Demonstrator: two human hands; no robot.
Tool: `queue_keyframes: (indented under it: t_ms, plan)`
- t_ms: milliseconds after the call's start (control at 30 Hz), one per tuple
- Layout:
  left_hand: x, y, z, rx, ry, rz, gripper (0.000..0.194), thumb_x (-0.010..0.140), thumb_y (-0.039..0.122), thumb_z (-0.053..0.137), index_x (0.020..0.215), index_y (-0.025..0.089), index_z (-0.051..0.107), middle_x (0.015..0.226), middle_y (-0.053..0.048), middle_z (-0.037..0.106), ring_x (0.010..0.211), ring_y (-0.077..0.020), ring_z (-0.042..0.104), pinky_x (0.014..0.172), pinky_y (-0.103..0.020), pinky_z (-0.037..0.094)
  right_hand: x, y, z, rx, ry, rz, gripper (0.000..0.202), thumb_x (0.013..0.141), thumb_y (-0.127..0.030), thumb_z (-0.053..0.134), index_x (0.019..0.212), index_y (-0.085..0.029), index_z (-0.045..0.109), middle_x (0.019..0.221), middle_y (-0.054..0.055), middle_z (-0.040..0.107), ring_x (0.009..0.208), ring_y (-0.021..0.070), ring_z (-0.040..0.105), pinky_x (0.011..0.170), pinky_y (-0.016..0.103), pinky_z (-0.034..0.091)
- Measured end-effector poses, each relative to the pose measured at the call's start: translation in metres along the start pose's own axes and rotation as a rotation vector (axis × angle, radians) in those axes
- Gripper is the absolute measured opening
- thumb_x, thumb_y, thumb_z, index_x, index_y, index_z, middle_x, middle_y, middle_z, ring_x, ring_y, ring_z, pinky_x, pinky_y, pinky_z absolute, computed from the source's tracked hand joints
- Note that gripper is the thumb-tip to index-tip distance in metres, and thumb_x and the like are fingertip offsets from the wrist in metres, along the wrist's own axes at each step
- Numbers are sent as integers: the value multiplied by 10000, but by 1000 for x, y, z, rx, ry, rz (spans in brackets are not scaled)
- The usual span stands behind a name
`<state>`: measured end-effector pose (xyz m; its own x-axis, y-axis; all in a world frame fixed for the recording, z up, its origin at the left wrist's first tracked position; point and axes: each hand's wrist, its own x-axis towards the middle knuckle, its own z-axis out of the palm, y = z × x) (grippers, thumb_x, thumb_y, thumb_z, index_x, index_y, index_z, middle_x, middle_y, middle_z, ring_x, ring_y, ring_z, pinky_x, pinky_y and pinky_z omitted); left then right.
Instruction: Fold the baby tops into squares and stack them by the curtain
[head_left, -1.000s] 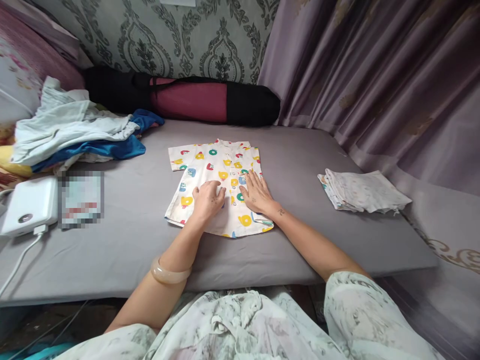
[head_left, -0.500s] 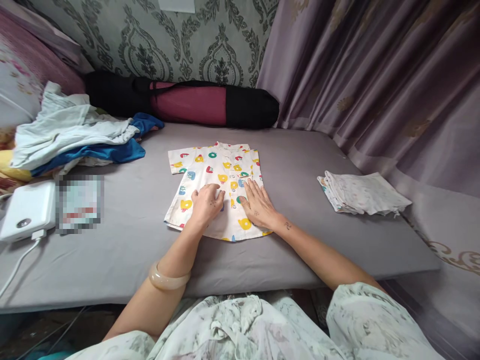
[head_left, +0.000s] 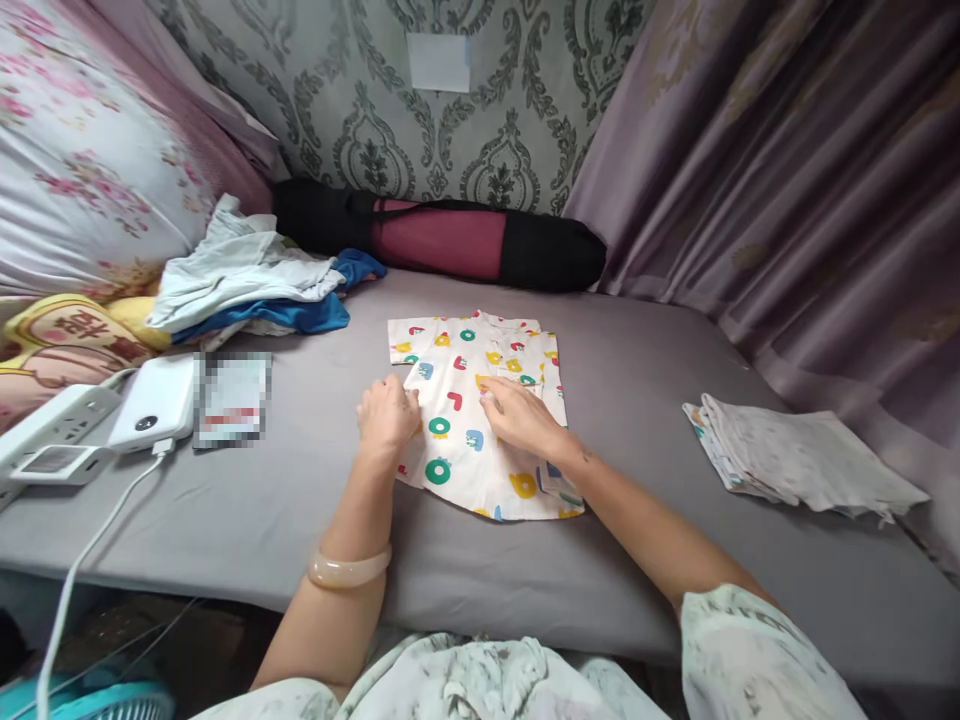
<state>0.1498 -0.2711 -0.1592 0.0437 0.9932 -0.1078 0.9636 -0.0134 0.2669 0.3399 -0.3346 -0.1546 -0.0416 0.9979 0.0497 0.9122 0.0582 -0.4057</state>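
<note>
A small white short-sleeved shirt [head_left: 455,440] printed with colourful letters lies spread out with its collar away from me. My left hand [head_left: 388,415] is at the shirt's left side, its fingers curled closed on the cloth edge. On the shirt's front lies my right hand [head_left: 517,412], fingers bent and thumb against them, gripping cloth near the middle. Its fingertips are partly hidden from view. The left sleeve lies flat, while the cloth near the right forearm is bunched into folds.
Folded clothes [head_left: 817,455] lie at the right. On the left are a crumpled clothes pile [head_left: 247,270], a white power bank [head_left: 157,400] with a cable, a power strip [head_left: 60,425] and a blurred packet [head_left: 232,400]. A black-and-maroon long bag [head_left: 439,240] lies along the wall.
The camera view has turned left. My left hand has moved from the shirt's front to its left edge. My right hand has gone from flat to curled, and the front cloth has shifted right.
</note>
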Motion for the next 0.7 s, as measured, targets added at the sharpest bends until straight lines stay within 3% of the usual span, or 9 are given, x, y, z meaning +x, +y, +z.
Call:
queue_keyframes:
  t_ms: [167,267,333,433,533,600,700]
  plan:
    - [8,-13,-5,-14,-147,-28,349,923,411,413,1076,174,618,1168,-163,667,1073,-307,626,772,-347,458,90,-31,17,121,1,8,283,908,-213,431,998,-203,699,978,44,723,952,198,646,812,263,448]
    - [7,-15,-10,-20,-178,-42,342,913,417,433,1063,181,630,1154,-164,685,1056,-297,646,753,-327,457,136,-57,32,110,-73,28,258,882,-182,449,862,-195,706,883,34,716,900,191,646,761,243,440]
    - [6,-15,-12,-26,-185,-35,338,912,418,437,1044,184,643,1152,-164,690,1054,-296,653,750,-324,459,158,-73,42,92,-110,70,235,878,-191,471,890,-189,705,930,54,720,937,203,648,772,250,447]
    - [6,-16,-13,-38,-188,-11,333,905,407,441,1020,185,661,1137,-171,697,1045,-311,662,750,-339,466,178,-92,57,63,-121,146,257,913,-272,494,1068,-174,674,1127,114,690,1066,240,630,847,296,468]
    - [7,-16,-12,-37,-184,15,308,891,354,448,1023,184,667,1113,-173,703,1031,-321,668,744,-349,472,186,-103,70,30,-104,198,437,890,-388,580,1251,-141,582,1315,177,583,1187,286,575,935,359,468]
    - [7,-16,-12,-30,-183,32,287,879,313,452,1019,184,667,1096,-167,707,1016,-316,673,735,-345,473,189,-104,75,24,-93,225,515,861,-387,622,1297,-124,545,1350,198,547,1203,299,566,953,379,470]
    - [6,-16,-12,-36,-194,51,267,873,297,446,986,194,665,1075,-152,710,988,-302,676,713,-335,464,194,-99,78,54,-89,213,418,824,-262,626,1229,-158,602,1248,176,615,1132,299,612,918,400,493]
